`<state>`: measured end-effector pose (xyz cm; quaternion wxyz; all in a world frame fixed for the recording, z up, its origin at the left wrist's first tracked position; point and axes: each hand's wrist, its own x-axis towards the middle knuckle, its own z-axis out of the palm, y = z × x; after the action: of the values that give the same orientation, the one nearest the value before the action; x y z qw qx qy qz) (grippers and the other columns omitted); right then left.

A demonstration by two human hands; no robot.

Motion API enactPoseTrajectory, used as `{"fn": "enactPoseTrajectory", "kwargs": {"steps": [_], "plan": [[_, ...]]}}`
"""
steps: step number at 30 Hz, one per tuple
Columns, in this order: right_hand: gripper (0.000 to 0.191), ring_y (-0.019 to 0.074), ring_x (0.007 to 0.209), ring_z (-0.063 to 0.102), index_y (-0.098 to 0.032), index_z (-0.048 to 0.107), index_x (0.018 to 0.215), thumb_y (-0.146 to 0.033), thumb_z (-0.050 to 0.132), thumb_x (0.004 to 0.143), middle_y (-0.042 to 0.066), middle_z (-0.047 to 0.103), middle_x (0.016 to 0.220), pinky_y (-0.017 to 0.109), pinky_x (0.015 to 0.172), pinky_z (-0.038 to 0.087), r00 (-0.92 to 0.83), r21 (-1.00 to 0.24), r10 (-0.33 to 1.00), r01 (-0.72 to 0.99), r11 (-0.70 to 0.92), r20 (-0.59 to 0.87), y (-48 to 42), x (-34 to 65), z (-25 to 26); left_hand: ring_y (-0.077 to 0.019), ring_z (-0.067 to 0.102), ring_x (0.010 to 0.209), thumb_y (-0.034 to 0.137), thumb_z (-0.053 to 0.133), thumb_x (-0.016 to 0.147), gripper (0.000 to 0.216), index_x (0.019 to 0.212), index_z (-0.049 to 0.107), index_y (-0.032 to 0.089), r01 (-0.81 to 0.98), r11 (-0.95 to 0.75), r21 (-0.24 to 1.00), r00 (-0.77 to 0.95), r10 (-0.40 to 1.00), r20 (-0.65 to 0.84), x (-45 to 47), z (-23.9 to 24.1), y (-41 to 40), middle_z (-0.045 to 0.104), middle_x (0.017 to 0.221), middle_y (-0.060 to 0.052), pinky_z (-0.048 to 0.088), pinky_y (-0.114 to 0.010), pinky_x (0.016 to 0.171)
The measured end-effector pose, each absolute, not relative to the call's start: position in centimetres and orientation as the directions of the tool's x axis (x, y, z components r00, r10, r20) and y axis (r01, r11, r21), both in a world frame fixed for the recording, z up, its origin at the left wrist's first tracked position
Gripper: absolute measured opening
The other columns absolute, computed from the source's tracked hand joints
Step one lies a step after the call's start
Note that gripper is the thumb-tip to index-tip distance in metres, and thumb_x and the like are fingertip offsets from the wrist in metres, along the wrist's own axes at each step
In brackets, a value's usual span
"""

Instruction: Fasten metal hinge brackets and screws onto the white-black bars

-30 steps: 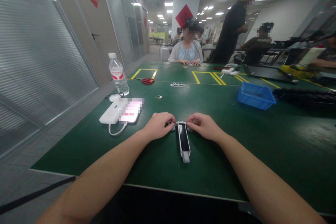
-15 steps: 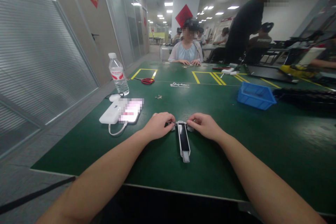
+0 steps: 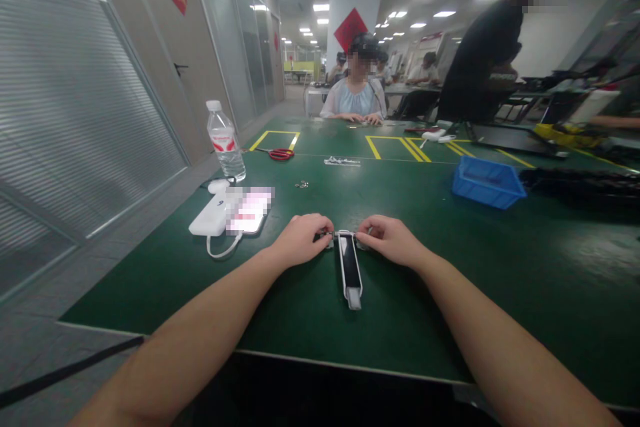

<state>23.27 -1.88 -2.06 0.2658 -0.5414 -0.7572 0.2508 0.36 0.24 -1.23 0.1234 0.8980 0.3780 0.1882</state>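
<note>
On the green table lies a long, narrow device (image 3: 351, 263) with a white rim, a black middle and a greyish tip towards me. Its exact kind I cannot make out. At its far end a thin metal crosspiece sticks out to both sides, with small clear bits beside it. My left hand (image 3: 306, 239) is closed in a pinch at the left end of the crosspiece. Opposite, my right hand (image 3: 387, 239) pinches the right end between thumb and fingers. The fingers partly hide what each pinch holds.
To the left are a white power bank (image 3: 207, 213), a cabled phone (image 3: 255, 213) and a water bottle (image 3: 225, 143). Red-handled scissors (image 3: 281, 155), small metal bits (image 3: 302, 184) and white pieces (image 3: 342, 161) lie ahead. A blue bin (image 3: 487, 183) stands right; a person (image 3: 355, 97) sits opposite.
My hands and the device look unchanged. In the background, the standing person in dark clothes has shifted to the right.
</note>
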Motion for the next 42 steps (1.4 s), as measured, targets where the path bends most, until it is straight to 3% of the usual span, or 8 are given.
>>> {"fn": "enactPoseTrajectory", "kwargs": {"steps": [37, 42], "plan": [[0.022, 0.0118, 0.059, 0.050, -0.017, 0.061, 0.077, -0.034, 0.050, 0.084, 0.002, 0.060, 0.070, 0.025, 0.058, 0.040, -0.278, -0.640, 0.945, 0.698, 0.322, 0.173, -1.87, 23.24, -2.16, -0.0157, 0.057, 0.083, 0.023, 0.053, 0.083, 0.011, 0.091, 0.061, 0.019, 0.609, -0.700, 0.372, 0.653, 0.709, 0.266, 0.35, -1.37, 0.32, 0.062, 0.089, -0.003, 0.045, -0.027, 0.075], [0.019, 0.0117, 0.056, 0.050, -0.017, 0.061, 0.079, -0.035, 0.057, 0.080, 0.000, 0.059, 0.066, 0.025, 0.055, 0.039, -0.276, -0.664, 0.953, 0.691, 0.285, 0.122, -2.01, 23.15, -1.85, -0.0159, 0.057, 0.082, 0.022, 0.053, 0.083, 0.011, 0.090, 0.060, 0.019, 0.599, -0.706, 0.377, 0.658, 0.703, 0.270, 0.39, -1.24, 0.31, 0.062, 0.087, -0.003, 0.045, -0.028, 0.075]]}}
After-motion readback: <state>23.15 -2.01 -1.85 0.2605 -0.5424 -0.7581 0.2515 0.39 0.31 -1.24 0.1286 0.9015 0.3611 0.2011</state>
